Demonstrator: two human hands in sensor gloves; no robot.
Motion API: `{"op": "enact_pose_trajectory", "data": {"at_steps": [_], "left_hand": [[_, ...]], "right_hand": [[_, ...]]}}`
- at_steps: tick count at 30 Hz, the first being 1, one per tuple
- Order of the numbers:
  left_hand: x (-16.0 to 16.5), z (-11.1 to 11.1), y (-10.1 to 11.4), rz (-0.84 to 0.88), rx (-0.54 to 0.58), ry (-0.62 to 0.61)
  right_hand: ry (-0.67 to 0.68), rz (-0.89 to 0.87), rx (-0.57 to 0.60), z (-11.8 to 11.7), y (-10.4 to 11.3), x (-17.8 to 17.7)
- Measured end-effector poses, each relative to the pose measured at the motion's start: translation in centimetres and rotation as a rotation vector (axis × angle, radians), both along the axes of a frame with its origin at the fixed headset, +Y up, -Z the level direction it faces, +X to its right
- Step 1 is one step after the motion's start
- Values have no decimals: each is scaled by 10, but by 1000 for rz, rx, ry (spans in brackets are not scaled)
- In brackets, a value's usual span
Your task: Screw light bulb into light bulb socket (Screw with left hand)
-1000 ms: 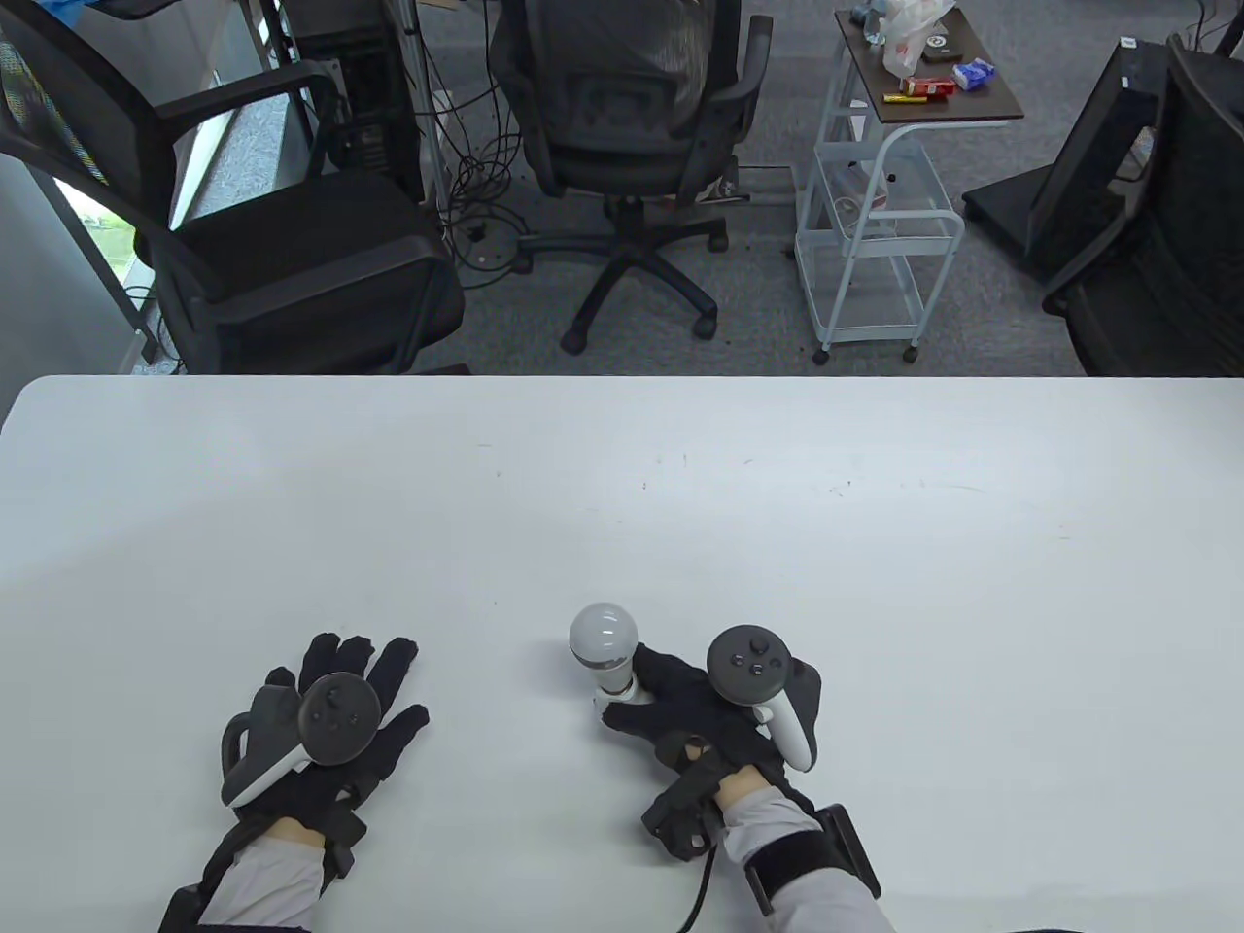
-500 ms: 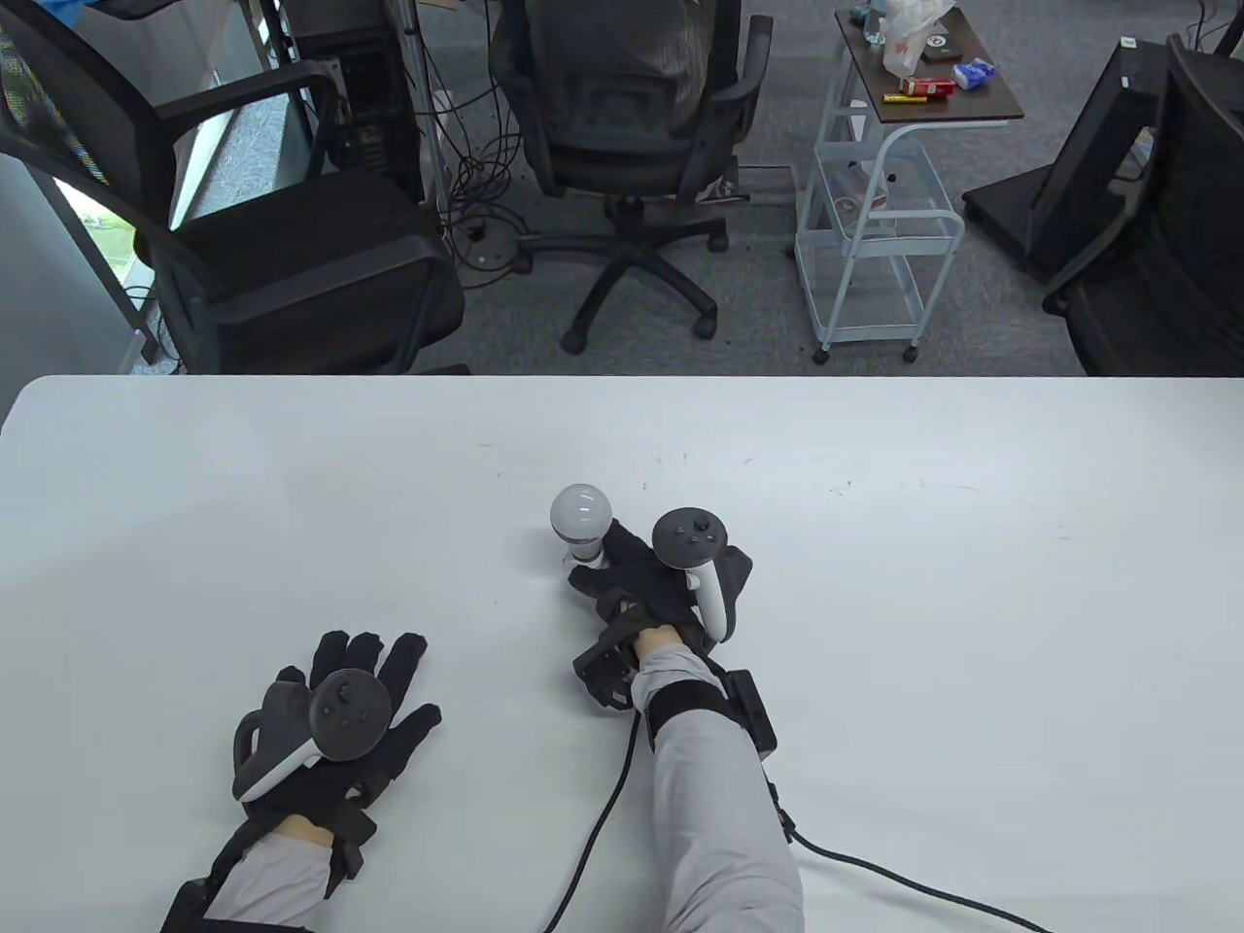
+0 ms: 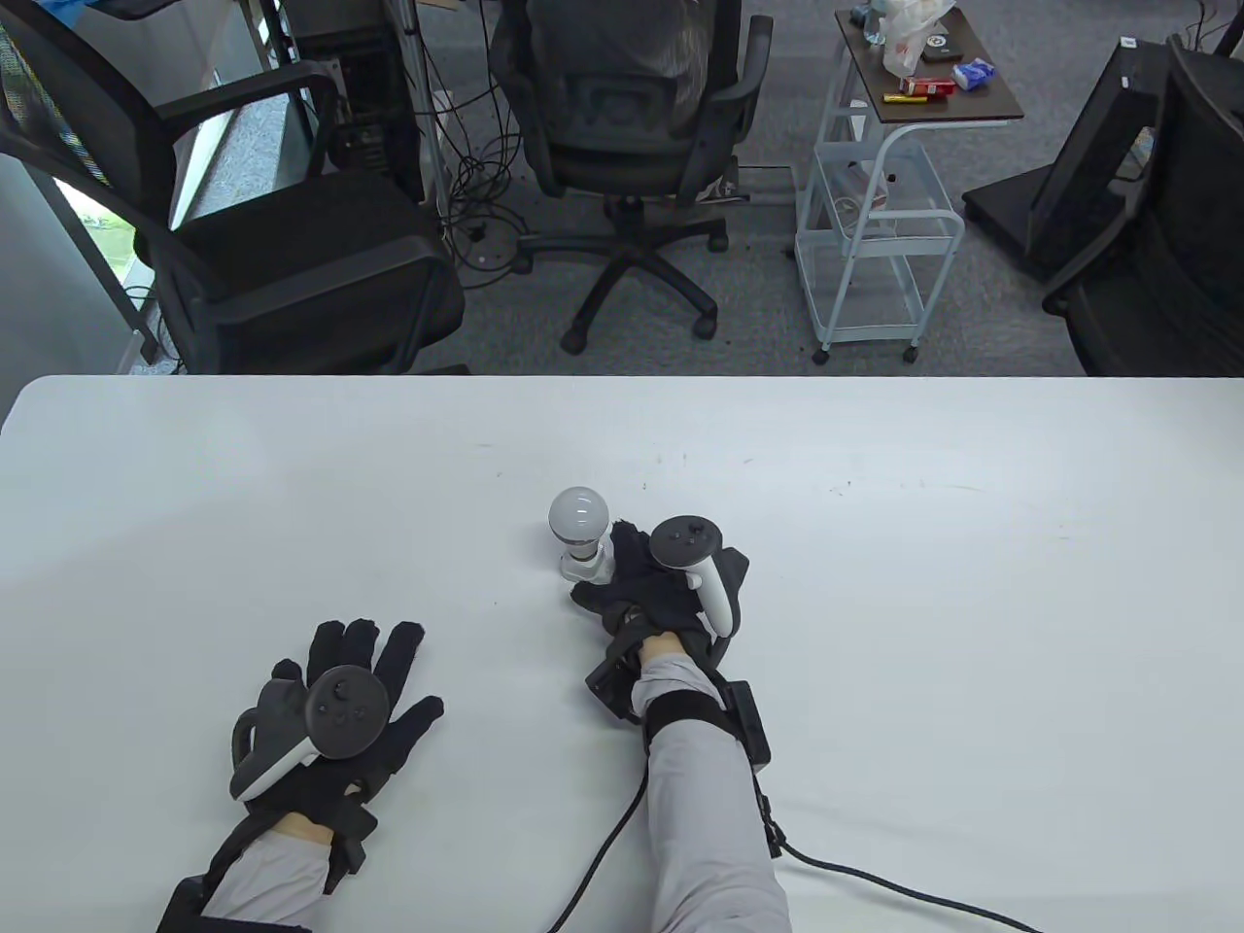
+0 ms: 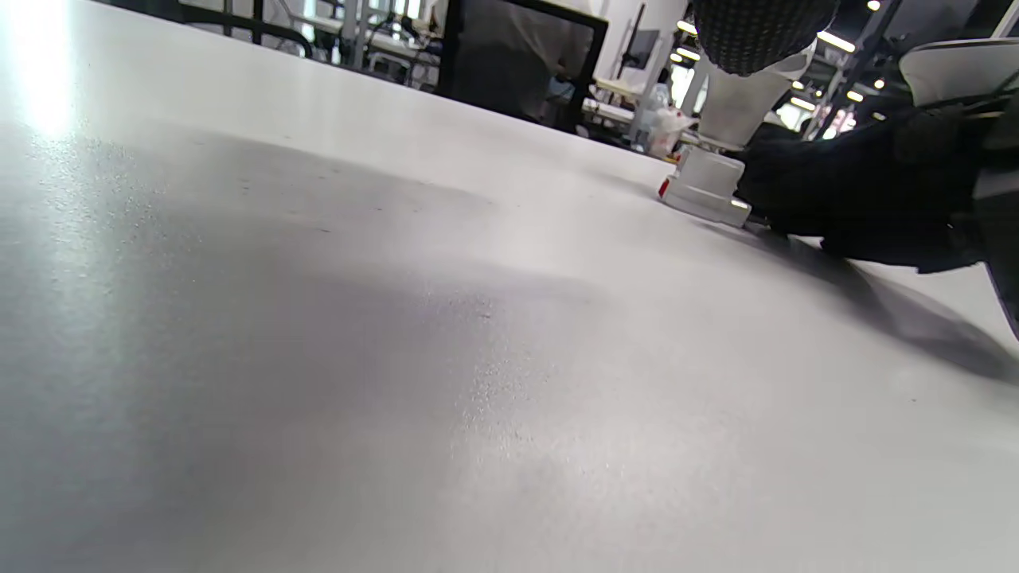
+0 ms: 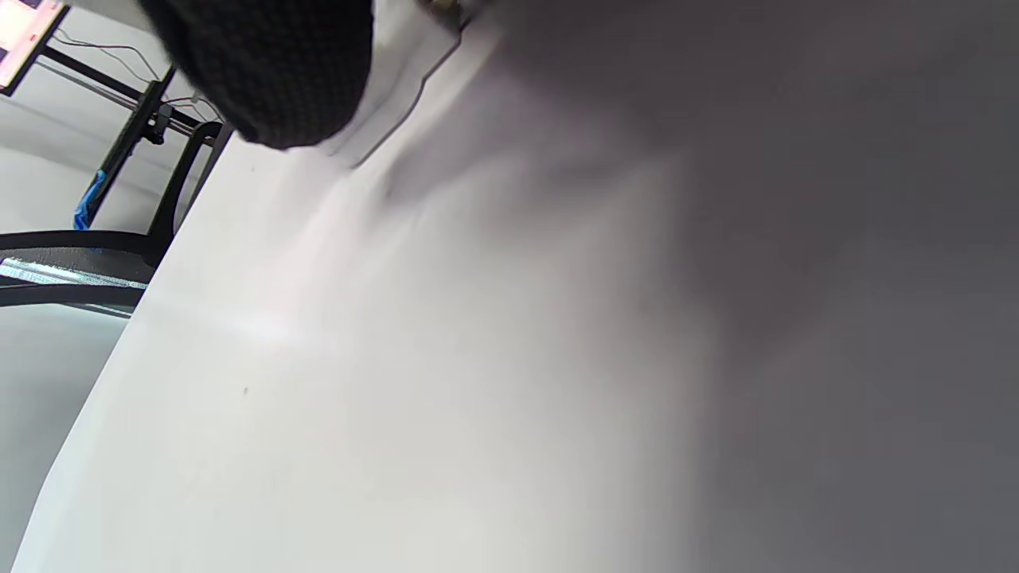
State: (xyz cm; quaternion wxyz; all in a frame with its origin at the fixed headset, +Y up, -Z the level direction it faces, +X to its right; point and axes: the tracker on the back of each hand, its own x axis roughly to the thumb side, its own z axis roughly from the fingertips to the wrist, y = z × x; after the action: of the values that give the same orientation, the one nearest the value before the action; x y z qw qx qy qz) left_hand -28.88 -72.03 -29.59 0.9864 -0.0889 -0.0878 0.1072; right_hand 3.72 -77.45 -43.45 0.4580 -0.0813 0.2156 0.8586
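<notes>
A white light bulb [image 3: 578, 513] stands upright in a white socket [image 3: 586, 564] near the table's middle. My right hand [image 3: 607, 579] grips the socket from the right, with its fingers around the base. In the left wrist view the socket [image 4: 705, 188] sits on the table with the bulb's neck [image 4: 736, 111] above it and my right hand [image 4: 860, 199] against it. My left hand [image 3: 374, 659] lies flat on the table at the lower left, fingers spread, empty, well apart from the bulb. The right wrist view shows a gloved finger [image 5: 271, 64] on the socket's white edge [image 5: 398, 72].
The white table [image 3: 923, 583] reaches across the view, its far edge at mid-frame. Office chairs [image 3: 622, 107] and a small cart [image 3: 875, 194] stand on the floor beyond it. A black cable [image 3: 875, 875] trails from my right forearm across the table's near right.
My right hand has carried the bulb and socket from near the front edge forward to the table's middle and lowered them onto it. My left hand has barely moved.
</notes>
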Motion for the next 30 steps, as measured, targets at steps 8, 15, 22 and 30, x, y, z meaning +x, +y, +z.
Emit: {"op": "enact_pose_trajectory", "data": {"at_steps": [8, 15, 22, 30], "left_hand": [[-9, 2, 0, 22, 27, 18], [-4, 11, 7, -8, 104, 7], [-3, 11, 3, -52, 67, 29], [-4, 8, -4, -73, 14, 43]], "right_hand": [[51, 109, 180, 73, 30, 52], [24, 336, 383, 125, 43, 96], [98, 425, 407, 136, 44, 93], [169, 442, 371, 135, 38, 85]]}}
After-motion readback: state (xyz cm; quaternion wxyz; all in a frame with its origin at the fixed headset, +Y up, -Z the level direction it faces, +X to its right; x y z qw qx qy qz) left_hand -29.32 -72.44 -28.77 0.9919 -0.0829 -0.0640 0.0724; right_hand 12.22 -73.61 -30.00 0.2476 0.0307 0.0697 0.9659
